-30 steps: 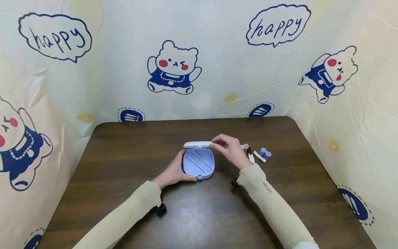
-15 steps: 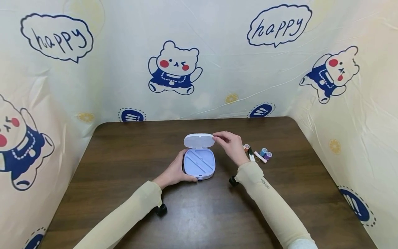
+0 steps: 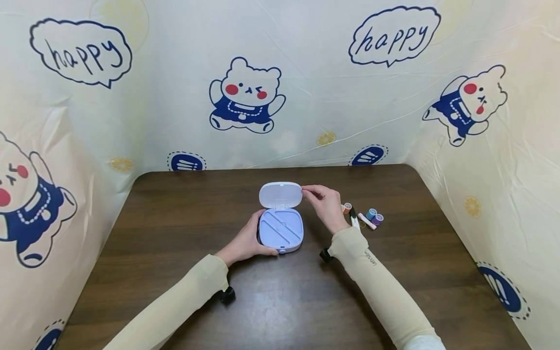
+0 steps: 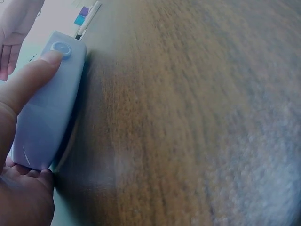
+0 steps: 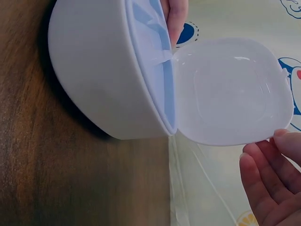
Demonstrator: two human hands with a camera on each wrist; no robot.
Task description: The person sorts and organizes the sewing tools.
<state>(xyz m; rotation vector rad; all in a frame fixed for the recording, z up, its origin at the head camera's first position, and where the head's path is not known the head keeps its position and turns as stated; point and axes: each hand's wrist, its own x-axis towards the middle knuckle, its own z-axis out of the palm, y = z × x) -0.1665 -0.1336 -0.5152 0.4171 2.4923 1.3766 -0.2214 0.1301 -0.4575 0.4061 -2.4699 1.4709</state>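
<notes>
A pale lavender-blue box (image 3: 281, 228) with slanted dividers inside stands on the table, its hinged lid (image 3: 280, 194) raised behind it. My left hand (image 3: 248, 238) grips the box from its left side. In the left wrist view the thumb (image 4: 41, 70) lies at the round button (image 4: 61, 49) on the front, with fingers wrapped under the far end. My right hand (image 3: 323, 204) pinches the lid's right edge between thumb and fingertips. The right wrist view shows the translucent lid (image 5: 233, 92) standing out from the box (image 5: 101, 70), the right hand (image 5: 273, 179) at its corner.
Right of the box lie small sewing things: an orange spool (image 3: 347, 207), a blue spool (image 3: 371, 214), a purple spool (image 3: 378, 219), a white stick-like piece (image 3: 366, 221) and a black-and-white tool (image 3: 354, 218). A printed cloth (image 3: 306, 97) hangs behind the brown table (image 3: 197, 204).
The lid has swung from nearly level to upright and back, my right hand moving slightly with its edge. My left hand keeps its grip on the box.
</notes>
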